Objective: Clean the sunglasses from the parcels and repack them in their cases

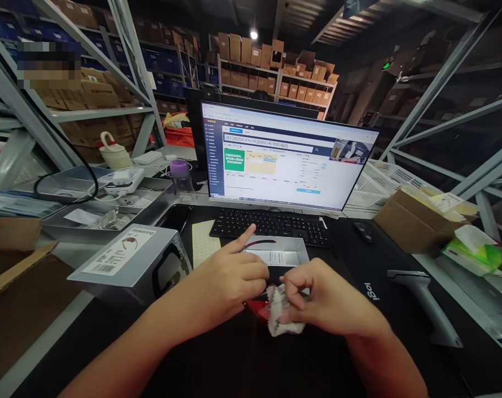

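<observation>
My left hand (230, 276) has its index finger raised and its other fingers curled around red-lensed glasses (257, 308), which the hand mostly covers. A dark, red-edged temple arm (261, 242) shows beyond the fingers. My right hand (321, 298) pinches a pale grey cleaning cloth (279, 318) with a zigzag edge, and the cloth lies against the red lens. Just behind both hands is an open grey box (296, 251) with a printed label inside. A closed grey product box (130, 260), with eyewear pictured on its label, stands to the left.
A monitor (284, 160) and keyboard (271, 224) stand ahead. On the right are a barcode scanner (427, 304), a mouse (363, 232) and a cardboard box (416, 218). A purple-lidded bottle (181, 179) and metal trays (105, 213) occupy the left, near an open carton (19, 315).
</observation>
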### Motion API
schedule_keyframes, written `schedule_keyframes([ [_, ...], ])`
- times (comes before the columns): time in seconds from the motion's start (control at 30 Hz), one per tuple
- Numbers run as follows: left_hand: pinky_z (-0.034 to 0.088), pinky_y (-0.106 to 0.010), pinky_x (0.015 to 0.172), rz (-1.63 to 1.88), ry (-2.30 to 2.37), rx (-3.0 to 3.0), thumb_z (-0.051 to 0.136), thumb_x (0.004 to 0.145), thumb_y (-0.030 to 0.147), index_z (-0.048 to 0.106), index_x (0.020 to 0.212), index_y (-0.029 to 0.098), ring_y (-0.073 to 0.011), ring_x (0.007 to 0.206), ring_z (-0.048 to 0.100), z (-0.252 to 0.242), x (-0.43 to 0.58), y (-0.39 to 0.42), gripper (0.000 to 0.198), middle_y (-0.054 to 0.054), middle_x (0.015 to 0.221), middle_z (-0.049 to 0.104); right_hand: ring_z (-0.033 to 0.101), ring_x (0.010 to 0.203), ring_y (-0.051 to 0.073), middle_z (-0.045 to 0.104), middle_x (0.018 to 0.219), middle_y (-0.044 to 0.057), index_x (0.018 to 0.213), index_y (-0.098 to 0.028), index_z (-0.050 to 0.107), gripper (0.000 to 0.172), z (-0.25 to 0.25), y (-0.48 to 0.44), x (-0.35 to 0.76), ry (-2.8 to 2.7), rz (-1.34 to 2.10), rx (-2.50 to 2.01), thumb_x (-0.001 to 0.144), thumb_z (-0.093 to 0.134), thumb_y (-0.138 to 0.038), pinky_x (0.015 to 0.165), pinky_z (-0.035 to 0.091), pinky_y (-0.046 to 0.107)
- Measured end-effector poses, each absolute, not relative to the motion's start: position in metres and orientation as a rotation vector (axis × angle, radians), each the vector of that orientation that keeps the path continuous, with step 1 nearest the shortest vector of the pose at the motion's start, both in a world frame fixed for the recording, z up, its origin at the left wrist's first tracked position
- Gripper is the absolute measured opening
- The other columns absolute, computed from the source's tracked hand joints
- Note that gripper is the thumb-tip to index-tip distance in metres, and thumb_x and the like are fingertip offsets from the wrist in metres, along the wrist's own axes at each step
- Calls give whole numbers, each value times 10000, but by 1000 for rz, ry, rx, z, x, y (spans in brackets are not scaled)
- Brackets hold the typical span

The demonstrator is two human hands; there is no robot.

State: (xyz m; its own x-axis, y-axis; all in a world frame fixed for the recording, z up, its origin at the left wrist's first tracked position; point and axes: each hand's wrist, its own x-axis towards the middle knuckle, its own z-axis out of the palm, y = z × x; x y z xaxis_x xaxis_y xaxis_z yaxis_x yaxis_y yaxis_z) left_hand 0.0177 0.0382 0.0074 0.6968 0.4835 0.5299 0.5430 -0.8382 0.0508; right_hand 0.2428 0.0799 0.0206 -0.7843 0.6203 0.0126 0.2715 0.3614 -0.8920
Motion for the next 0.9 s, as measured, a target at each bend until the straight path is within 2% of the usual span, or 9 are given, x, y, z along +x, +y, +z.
schedule_keyframes([
  [0.1,98,-524,1286,-795,-846,-2700,474,941,72,589,750,179,-138,887,683,6,21,40,248,3,865,715,372,553,77,453,554,-77,556,-175,450,385,13,73,229,-2173,1239,-903,725,795,-168,498,270,199],
  [0.27,28,-569,1278,-803,-853,-2756,522,910,80,618,880,187,-156,927,699,16,7,38,147,0,1004,738,293,526,67,341,543,-88,551,-195,342,556,19,91,242,-2175,1472,-601,762,825,-374,484,248,209],
  [0.37,3,-575,1277,-853,-876,-2765,538,884,68,614,936,208,-166,949,711,22,1,35,167,3,1072,746,273,521,67,307,550,-94,555,-207,304,589,27,99,256,-2199,1559,-442,780,819,-385,522,332,213],
  [0.47,20,-558,1284,-896,-895,-2767,547,900,81,616,931,225,-162,953,718,24,3,33,163,18,1055,756,270,521,65,317,545,-107,561,-204,312,553,31,101,264,-2268,1510,-367,811,795,-304,767,475,281],
  [0.53,23,-551,1286,-899,-906,-2796,551,917,84,627,923,215,-148,942,717,25,3,32,151,13,1057,756,260,515,62,313,541,-117,558,-204,317,541,32,103,268,-2301,1477,-342,822,784,-281,967,453,361],
  [0.6,40,-540,1288,-927,-912,-2811,565,927,95,645,921,203,-140,933,716,27,-1,32,135,0,1057,755,258,503,62,297,531,-118,547,-210,317,556,32,107,273,-2306,1465,-356,814,793,-311,1014,441,401],
  [0.7,84,-520,1292,-974,-889,-2785,635,917,150,667,968,208,-158,962,721,33,-14,31,83,-13,1052,759,353,482,74,348,515,-95,549,-223,315,599,30,119,279,-2094,1475,-485,751,846,-414,757,528,348],
  [0.77,107,-507,1295,-1010,-877,-2759,682,897,179,669,984,217,-170,978,723,36,-21,30,96,-13,1052,761,465,491,106,442,522,-66,587,-231,318,594,27,127,278,-1796,1460,-551,743,849,-446,569,479,283],
  [0.9,97,-516,1294,-1031,-901,-2783,698,894,188,677,944,212,-164,971,721,36,-22,27,60,-9,1053,752,553,539,127,544,573,-49,651,-226,347,536,21,133,263,-1481,1501,-552,771,839,-402,500,422,231],
])
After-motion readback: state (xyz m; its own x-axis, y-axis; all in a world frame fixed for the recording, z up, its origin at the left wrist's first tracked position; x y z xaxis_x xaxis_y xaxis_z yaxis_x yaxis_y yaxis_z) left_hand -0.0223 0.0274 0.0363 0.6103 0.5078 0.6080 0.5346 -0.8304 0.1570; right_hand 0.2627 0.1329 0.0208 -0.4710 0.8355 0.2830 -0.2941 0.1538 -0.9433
